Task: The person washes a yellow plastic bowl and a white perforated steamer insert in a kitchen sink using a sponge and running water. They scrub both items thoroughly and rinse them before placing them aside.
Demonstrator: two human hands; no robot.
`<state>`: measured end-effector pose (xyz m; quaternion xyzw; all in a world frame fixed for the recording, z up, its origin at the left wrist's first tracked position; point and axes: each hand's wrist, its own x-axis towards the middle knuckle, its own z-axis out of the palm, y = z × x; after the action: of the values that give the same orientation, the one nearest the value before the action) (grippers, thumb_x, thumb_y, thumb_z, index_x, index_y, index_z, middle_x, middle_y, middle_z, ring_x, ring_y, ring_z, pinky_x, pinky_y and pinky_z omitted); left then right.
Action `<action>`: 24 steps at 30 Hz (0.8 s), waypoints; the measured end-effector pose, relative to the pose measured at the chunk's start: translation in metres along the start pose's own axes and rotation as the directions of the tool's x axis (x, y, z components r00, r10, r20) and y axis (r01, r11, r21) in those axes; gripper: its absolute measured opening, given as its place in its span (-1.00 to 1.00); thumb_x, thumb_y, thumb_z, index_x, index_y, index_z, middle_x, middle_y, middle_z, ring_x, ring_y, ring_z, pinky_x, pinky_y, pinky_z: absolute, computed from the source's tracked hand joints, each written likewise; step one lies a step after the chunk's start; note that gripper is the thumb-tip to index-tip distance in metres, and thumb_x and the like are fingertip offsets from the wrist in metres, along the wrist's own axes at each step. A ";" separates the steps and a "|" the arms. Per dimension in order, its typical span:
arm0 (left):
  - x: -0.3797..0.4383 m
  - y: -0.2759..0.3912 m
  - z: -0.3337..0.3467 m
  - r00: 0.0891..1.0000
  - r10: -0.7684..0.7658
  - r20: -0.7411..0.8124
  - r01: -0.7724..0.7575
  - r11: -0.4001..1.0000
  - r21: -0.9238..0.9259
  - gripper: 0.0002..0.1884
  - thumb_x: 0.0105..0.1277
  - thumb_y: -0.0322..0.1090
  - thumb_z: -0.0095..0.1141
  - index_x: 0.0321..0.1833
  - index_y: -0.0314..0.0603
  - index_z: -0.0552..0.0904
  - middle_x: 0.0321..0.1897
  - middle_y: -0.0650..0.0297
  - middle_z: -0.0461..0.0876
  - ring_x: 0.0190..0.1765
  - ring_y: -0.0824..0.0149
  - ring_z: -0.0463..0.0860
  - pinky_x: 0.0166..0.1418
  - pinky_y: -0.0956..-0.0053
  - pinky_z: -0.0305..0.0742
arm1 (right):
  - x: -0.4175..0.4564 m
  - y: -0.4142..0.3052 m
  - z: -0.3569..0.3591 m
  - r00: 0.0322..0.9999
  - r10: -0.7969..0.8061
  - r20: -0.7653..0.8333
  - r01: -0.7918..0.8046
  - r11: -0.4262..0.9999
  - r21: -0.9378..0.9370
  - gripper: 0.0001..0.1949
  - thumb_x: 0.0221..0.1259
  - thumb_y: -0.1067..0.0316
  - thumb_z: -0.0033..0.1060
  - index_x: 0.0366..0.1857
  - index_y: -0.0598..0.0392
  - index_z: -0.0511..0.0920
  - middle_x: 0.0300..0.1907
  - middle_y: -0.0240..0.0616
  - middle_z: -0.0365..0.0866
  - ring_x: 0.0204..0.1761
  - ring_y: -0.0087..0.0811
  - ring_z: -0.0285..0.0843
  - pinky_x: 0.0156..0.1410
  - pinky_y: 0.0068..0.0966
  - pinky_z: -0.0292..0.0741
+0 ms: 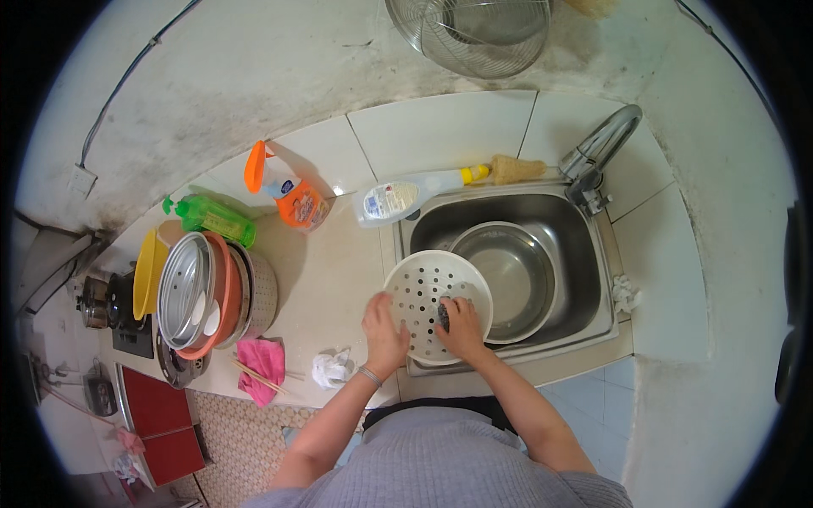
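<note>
A white perforated steamer tray (416,305) is held over the left edge of the stainless steel sink (581,273). My left hand (383,330) grips its left rim, with the thumb on the inner side. Inside the tray, my right hand (462,327) presses a dark scouring pad (443,314) against the holed surface; the fingers partly cover the pad. Behind the tray's right side, a round metal basin (511,279) rests in the sink and seems to hold water. The tray overlaps part of that basin.
A chrome faucet (603,143) curves over the back right corner. Along the back lie a clear bottle (406,198) and a loofah (517,169). An orange spray bottle (298,203), a green pump bottle (216,219), stacked bowls (219,292), a pink cloth (262,365) and crumpled tissue (331,369) occupy the counter.
</note>
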<state>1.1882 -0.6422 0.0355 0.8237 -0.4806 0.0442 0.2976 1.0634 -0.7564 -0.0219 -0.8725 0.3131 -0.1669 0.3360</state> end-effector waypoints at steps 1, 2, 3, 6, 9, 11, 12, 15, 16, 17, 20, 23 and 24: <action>0.000 -0.006 0.006 0.985 -0.134 -0.108 0.136 0.991 0.008 -0.41 0.00 -0.55 0.01 0.18 -0.31 0.20 -0.10 -0.08 0.43 -0.09 -0.02 0.50 0.06 0.27 0.37 | -0.001 -0.003 0.001 1.000 -0.016 -0.004 0.016 1.000 -0.005 -0.55 -0.12 0.42 0.20 -0.03 0.08 0.35 -0.11 -0.07 0.34 -0.07 -0.05 0.33 0.05 -0.27 0.33; -0.004 -0.018 0.013 0.950 -0.312 0.031 0.312 0.933 -0.178 -0.39 -0.01 -0.56 -0.03 0.19 -0.31 0.17 -0.07 -0.09 0.42 -0.05 -0.03 0.49 0.08 0.27 0.36 | 0.001 -0.006 0.001 0.999 -0.031 -0.008 0.031 0.999 -0.010 -0.55 -0.11 0.43 0.19 -0.03 0.10 0.35 -0.11 -0.05 0.33 -0.07 -0.04 0.33 0.06 -0.27 0.33; -0.003 -0.024 0.011 0.872 -0.446 0.201 0.489 0.808 -0.328 -0.37 -0.01 -0.58 -0.07 0.21 -0.31 0.13 -0.05 -0.11 0.41 -0.02 -0.04 0.48 0.10 0.26 0.36 | 0.002 -0.006 -0.006 0.999 0.033 0.032 -0.034 0.999 0.033 -0.56 -0.10 0.46 0.17 -0.04 0.16 0.33 -0.08 0.02 0.31 -0.03 -0.01 0.32 0.08 -0.23 0.32; -0.004 -0.031 0.009 0.692 -0.503 0.517 0.719 0.542 -0.435 -0.34 -0.02 -0.61 -0.16 0.25 -0.23 0.10 0.02 -0.16 0.39 0.09 -0.05 0.45 0.15 0.26 0.34 | 0.019 0.004 -0.008 0.968 0.201 -0.153 -0.205 0.979 -0.008 -0.58 -0.09 0.47 0.17 -0.06 0.20 0.33 -0.06 0.05 0.30 -0.01 0.03 0.31 0.10 -0.21 0.32; -0.011 -0.034 0.014 0.722 -0.461 0.516 0.690 0.535 -0.487 -0.33 -0.01 -0.61 -0.19 0.28 -0.16 0.08 0.02 -0.18 0.40 0.10 -0.06 0.44 0.16 0.26 0.32 | 0.040 0.012 0.006 0.942 0.252 -0.224 -0.256 0.967 0.008 -0.63 -0.09 0.50 0.16 -0.11 0.21 0.36 -0.12 0.01 0.39 -0.03 0.01 0.36 0.08 -0.25 0.34; -0.006 -0.030 0.011 0.733 -0.424 0.532 0.667 0.599 -0.442 -0.32 0.00 -0.61 -0.21 0.29 -0.16 0.06 0.02 -0.18 0.41 0.10 -0.08 0.43 0.18 0.26 0.31 | 0.061 0.017 0.020 0.937 0.233 -0.261 -0.221 0.972 0.076 -0.64 -0.10 0.53 0.14 -0.13 0.18 0.37 -0.16 -0.03 0.43 -0.05 -0.02 0.38 0.06 -0.27 0.35; -0.003 -0.029 0.011 0.717 -0.421 0.556 0.682 0.590 -0.433 -0.32 0.01 -0.60 -0.21 0.30 -0.16 0.06 0.02 -0.18 0.40 0.11 -0.08 0.42 0.18 0.25 0.31 | 0.075 0.014 0.030 0.940 0.232 -0.251 -0.198 0.968 0.153 -0.65 -0.11 0.54 0.14 -0.14 0.17 0.38 -0.17 -0.04 0.44 -0.07 -0.04 0.39 0.05 -0.27 0.36; 0.004 -0.031 0.011 0.712 -0.411 0.569 0.683 0.596 -0.423 -0.36 0.07 -0.54 -0.20 0.31 -0.16 0.06 0.03 -0.17 0.40 0.11 -0.08 0.41 0.17 0.25 0.30 | 0.084 -0.021 0.059 0.988 0.040 -0.146 0.002 0.960 0.278 -0.62 -0.15 0.58 0.11 -0.13 0.10 0.38 -0.19 -0.10 0.46 -0.11 -0.09 0.41 0.02 -0.30 0.37; 0.004 -0.036 0.013 0.743 -0.414 0.526 0.654 0.619 -0.436 -0.38 0.10 -0.51 -0.20 0.31 -0.17 0.07 0.04 -0.16 0.40 0.11 -0.08 0.42 0.17 0.26 0.31 | 0.075 -0.037 0.061 0.993 -0.069 -0.092 0.095 0.942 0.322 -0.64 -0.17 0.58 0.11 -0.17 0.10 0.40 -0.20 -0.10 0.46 -0.12 -0.09 0.42 0.01 -0.30 0.37; 0.004 -0.039 0.016 0.773 -0.402 0.491 0.621 0.640 -0.453 -0.41 0.14 -0.48 -0.20 0.30 -0.17 0.08 0.04 -0.16 0.40 0.11 -0.08 0.42 0.16 0.26 0.31 | 0.063 -0.050 0.057 0.984 -0.170 -0.046 0.176 0.917 0.358 -0.65 -0.19 0.59 0.12 -0.20 0.10 0.42 -0.21 -0.11 0.46 -0.14 -0.10 0.42 0.00 -0.31 0.38; -0.005 -0.045 0.025 0.871 -0.388 0.302 0.491 0.709 -0.506 -0.49 0.24 -0.40 -0.23 0.30 -0.19 0.12 0.01 -0.16 0.42 0.08 -0.06 0.44 0.12 0.27 0.34 | 0.030 -0.039 0.032 0.891 -0.370 0.264 0.237 0.874 0.424 -0.66 -0.23 0.58 0.14 -0.24 0.10 0.46 -0.26 -0.18 0.47 -0.13 -0.14 0.42 0.02 -0.31 0.35; 0.004 -0.039 0.003 0.680 -0.517 0.520 0.733 0.497 -0.464 -0.52 0.31 -0.34 -0.26 0.30 -0.18 0.13 0.02 -0.14 0.42 0.07 -0.01 0.46 0.09 0.28 0.36 | 0.013 -0.011 0.005 0.873 -0.273 0.405 0.145 0.936 0.320 -0.68 -0.23 0.57 0.15 -0.26 0.10 0.48 -0.28 -0.20 0.48 -0.15 -0.15 0.43 0.00 -0.34 0.37; 0.008 -0.036 -0.002 0.627 -0.535 0.567 0.779 0.447 -0.439 -0.52 0.31 -0.34 -0.25 0.31 -0.18 0.12 0.02 -0.14 0.42 0.07 -0.01 0.46 0.09 0.28 0.36 | 0.021 -0.004 0.000 0.936 -0.118 0.332 0.030 0.965 0.259 -0.65 -0.21 0.55 0.16 -0.20 0.11 0.46 -0.27 -0.18 0.48 -0.13 -0.15 0.44 -0.02 -0.34 0.39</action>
<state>1.2222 -0.6347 0.0239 0.7797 -0.1424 -0.3923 0.4667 1.0805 -0.7677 -0.0177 -0.8499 0.1928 -0.0624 0.4863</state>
